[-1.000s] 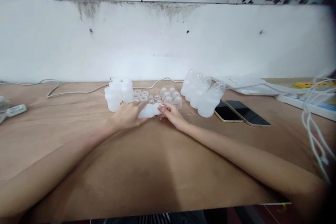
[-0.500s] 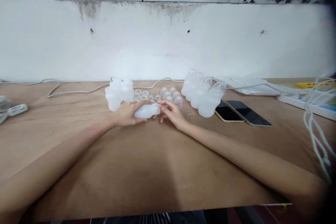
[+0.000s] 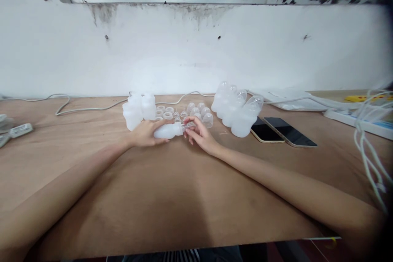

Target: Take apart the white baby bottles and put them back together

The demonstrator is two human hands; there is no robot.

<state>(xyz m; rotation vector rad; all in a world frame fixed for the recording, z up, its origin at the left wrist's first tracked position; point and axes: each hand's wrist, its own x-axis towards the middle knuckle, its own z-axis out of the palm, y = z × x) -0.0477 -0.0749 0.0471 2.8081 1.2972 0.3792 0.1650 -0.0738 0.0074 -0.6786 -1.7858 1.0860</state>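
My left hand (image 3: 143,133) is wrapped round a frosted white baby bottle (image 3: 166,131), which lies on its side with its neck pointing right. At the neck end, a clear bottle teat (image 3: 186,125) sticks out, and the bent fingers of my right hand (image 3: 201,136) are closed on it. Just behind the hands lie several white collar rings (image 3: 168,115), a few loose clear teats (image 3: 176,115) and several clear dome caps (image 3: 207,120). Open frosted bottles (image 3: 132,116) stand behind my left hand. To the right is a group of bottles with clear caps (image 3: 241,123).
Two phones (image 3: 290,132) lie right of the capped bottles. A plastic bag (image 3: 294,102), a power strip (image 3: 362,122) and hanging white cables (image 3: 367,155) are farther right. White adapters (image 3: 21,129) lie at the left. A thin cable (image 3: 82,109) runs along the wall.
The bottle has shifted slightly left in my left hand. My right fingers have moved off its neck, and the clear teat now shows between them and the bottle.
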